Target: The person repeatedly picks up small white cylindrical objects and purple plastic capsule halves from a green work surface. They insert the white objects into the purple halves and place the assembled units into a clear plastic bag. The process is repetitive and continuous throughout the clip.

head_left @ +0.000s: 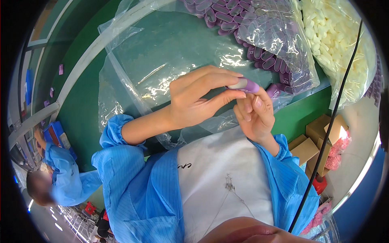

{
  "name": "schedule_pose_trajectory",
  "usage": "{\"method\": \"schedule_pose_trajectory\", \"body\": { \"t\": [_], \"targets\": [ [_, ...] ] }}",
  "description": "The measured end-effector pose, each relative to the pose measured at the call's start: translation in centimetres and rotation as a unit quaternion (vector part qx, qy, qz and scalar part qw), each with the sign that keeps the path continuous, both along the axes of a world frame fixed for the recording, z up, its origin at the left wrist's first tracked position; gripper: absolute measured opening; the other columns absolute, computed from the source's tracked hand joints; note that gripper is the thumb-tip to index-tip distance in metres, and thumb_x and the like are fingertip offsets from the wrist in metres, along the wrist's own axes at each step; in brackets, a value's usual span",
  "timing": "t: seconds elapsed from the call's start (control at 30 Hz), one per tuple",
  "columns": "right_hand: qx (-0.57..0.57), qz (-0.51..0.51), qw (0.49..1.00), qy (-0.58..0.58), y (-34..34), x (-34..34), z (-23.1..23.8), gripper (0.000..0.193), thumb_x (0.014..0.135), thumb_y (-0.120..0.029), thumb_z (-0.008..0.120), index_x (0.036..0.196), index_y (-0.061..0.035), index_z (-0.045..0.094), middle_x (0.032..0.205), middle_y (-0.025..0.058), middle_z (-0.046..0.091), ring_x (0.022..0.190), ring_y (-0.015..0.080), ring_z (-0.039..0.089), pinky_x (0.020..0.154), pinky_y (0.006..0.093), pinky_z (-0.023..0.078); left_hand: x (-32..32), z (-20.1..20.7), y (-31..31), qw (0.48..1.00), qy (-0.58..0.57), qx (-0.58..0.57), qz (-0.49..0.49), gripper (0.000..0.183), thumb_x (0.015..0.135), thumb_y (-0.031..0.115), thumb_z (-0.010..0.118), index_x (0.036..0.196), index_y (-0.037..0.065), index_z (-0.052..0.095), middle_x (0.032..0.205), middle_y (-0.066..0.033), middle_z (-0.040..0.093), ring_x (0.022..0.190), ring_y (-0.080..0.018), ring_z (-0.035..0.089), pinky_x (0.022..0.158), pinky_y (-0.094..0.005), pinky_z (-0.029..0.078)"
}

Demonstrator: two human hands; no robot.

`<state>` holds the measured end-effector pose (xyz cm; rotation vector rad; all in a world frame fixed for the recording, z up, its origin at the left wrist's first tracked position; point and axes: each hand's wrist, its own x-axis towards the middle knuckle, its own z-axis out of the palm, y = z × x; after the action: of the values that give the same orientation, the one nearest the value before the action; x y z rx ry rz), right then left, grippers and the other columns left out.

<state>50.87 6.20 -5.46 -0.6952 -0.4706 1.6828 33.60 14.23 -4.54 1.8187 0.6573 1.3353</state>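
Between my hands is a small purple oval shell with a smooth white cap at its left end. My left hand pinches the capped end, thumb below and fingers above. My right hand has its index finger against the shell's right end, the other fingers curled in; whether the fingertip goes inside is hidden. Just right of it, a loose purple shell lies by a clear bag of purple shells. Beyond stands a clear bag of white caps.
Clear plastic sheeting covers part of the green table. A dark cable crosses the right side. Cardboard boxes and pink bagged goods are at lower right. A co-worker in blue sits left, near a blue box.
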Motion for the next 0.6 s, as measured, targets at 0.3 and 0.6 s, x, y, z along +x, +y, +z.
{"method": "schedule_pose_trajectory", "body": {
  "t": [0.3, 0.6],
  "targets": [
    [-0.022, 0.014, 0.997, 0.075, 1.0, -0.3, 0.4, 0.027, 0.105, -0.024, 0.053, 0.115, -0.0001, 0.062, 0.059, -0.0015, 0.047, 0.047, 0.0061, 0.034, 0.045, 0.0248, 0.026, -0.2, 0.8, 0.6, 0.997, 0.041, 0.072, 0.0, 0.028, 0.076, 0.003, 0.085, 0.089, -0.002, 0.061, 0.098, -0.0246, 0.073, 0.078, -0.0247, 0.073, 0.061, -0.0278, 0.058],
    [-0.014, 0.029, 0.996, 0.086, 1.5, -0.8, 0.3, 0.036, 0.109, -0.03, 0.043, 0.11, 0.0015, 0.06, 0.051, -0.0018, 0.04, 0.042, 0.0076, 0.028, 0.043, 0.027, 0.023, 0.1, 0.0, 0.6, 0.996, 0.028, 0.08, 0.018, 0.03, 0.075, 0.002, 0.086, 0.088, -0.002, 0.059, 0.095, -0.0249, 0.073, 0.078, -0.0265, 0.073, 0.062, -0.0292, 0.057]
  ]
}}
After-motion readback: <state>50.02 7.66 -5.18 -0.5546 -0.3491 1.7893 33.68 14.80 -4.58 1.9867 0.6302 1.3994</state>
